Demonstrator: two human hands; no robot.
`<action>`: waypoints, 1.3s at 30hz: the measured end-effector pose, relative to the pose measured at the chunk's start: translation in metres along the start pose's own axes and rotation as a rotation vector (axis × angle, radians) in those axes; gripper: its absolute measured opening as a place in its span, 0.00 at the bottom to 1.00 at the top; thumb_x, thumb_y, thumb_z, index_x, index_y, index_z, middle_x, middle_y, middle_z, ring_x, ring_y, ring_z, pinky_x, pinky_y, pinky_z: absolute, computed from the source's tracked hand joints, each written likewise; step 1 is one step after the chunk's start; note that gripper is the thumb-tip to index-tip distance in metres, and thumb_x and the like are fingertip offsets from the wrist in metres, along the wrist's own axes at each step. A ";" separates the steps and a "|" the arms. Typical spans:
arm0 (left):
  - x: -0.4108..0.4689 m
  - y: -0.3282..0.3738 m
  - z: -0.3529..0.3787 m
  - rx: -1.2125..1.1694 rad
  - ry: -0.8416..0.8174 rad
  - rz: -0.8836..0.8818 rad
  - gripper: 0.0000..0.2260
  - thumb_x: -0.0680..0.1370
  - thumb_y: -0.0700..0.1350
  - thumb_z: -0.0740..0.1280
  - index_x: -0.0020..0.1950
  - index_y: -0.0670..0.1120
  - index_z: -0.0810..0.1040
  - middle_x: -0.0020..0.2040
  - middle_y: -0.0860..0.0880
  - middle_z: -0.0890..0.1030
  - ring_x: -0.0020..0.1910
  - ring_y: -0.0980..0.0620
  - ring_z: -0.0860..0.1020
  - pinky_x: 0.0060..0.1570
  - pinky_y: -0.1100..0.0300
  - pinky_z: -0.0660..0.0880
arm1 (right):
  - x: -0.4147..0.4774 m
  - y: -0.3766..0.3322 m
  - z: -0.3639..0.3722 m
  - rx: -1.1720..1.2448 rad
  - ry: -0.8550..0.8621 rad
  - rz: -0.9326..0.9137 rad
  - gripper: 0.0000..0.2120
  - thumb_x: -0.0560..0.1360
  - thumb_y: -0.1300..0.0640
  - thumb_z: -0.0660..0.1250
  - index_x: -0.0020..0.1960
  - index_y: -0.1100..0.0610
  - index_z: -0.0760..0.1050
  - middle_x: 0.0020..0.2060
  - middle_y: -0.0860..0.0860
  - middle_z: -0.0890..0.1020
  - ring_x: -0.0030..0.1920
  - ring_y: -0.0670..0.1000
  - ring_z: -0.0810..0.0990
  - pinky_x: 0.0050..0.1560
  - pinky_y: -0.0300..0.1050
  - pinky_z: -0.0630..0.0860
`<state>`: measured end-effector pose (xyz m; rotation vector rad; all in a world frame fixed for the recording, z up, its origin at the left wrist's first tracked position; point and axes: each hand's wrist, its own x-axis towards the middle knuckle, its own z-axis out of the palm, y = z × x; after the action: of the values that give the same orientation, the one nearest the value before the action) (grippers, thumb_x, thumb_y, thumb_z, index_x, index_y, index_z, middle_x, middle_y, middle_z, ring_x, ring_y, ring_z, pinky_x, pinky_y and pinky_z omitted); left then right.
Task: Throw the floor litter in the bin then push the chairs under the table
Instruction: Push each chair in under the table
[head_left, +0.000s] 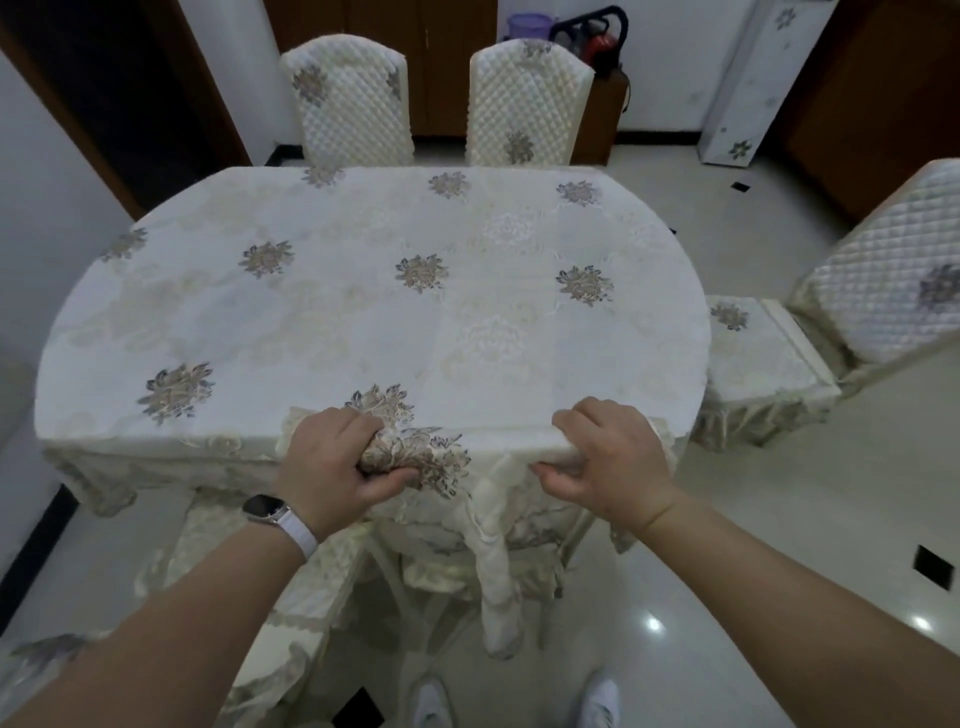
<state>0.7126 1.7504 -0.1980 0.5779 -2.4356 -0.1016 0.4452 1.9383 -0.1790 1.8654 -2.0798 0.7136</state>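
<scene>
A cream quilted chair (467, 467) stands right in front of me, its seat tucked under the near edge of the oval table (363, 291) with a flowered cream cloth. My left hand (332, 462), a watch on its wrist, grips the left end of the chair's top rail. My right hand (608, 457) grips the right end. Two matching chairs (353, 98) (524, 104) stand at the far side, pushed close to the table. Another chair (841, 332) at the right end stands pulled out, its seat clear of the table. No litter or bin shows.
A further covered chair seat (234, 571) lies at my lower left beside the table. The glossy tiled floor (779, 571) spreads to the right. A tall white appliance (748, 78) stands at the back right, and a purple bucket (530, 26) on a cabinet behind the far chairs.
</scene>
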 end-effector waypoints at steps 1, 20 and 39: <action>0.000 0.001 0.003 0.006 0.008 -0.001 0.30 0.75 0.69 0.62 0.45 0.40 0.79 0.35 0.45 0.77 0.34 0.44 0.75 0.35 0.53 0.71 | 0.000 0.003 -0.001 -0.002 0.001 -0.006 0.21 0.66 0.39 0.67 0.42 0.58 0.78 0.33 0.52 0.75 0.31 0.56 0.73 0.32 0.48 0.71; -0.004 -0.030 -0.001 0.022 -0.103 0.071 0.32 0.76 0.70 0.59 0.42 0.39 0.76 0.36 0.44 0.76 0.35 0.45 0.74 0.38 0.52 0.69 | -0.011 -0.023 0.016 -0.040 0.053 0.026 0.21 0.68 0.39 0.67 0.41 0.59 0.77 0.33 0.54 0.74 0.32 0.56 0.73 0.34 0.48 0.71; -0.007 0.007 0.031 0.065 -0.076 -0.008 0.32 0.77 0.71 0.56 0.43 0.41 0.76 0.37 0.46 0.75 0.37 0.46 0.72 0.41 0.53 0.65 | -0.010 0.039 0.029 -0.059 -0.034 -0.058 0.23 0.67 0.39 0.66 0.42 0.60 0.79 0.35 0.54 0.77 0.34 0.57 0.75 0.37 0.47 0.69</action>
<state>0.6963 1.7582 -0.2258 0.6233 -2.5185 -0.0493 0.4126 1.9342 -0.2156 1.9105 -2.0348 0.6040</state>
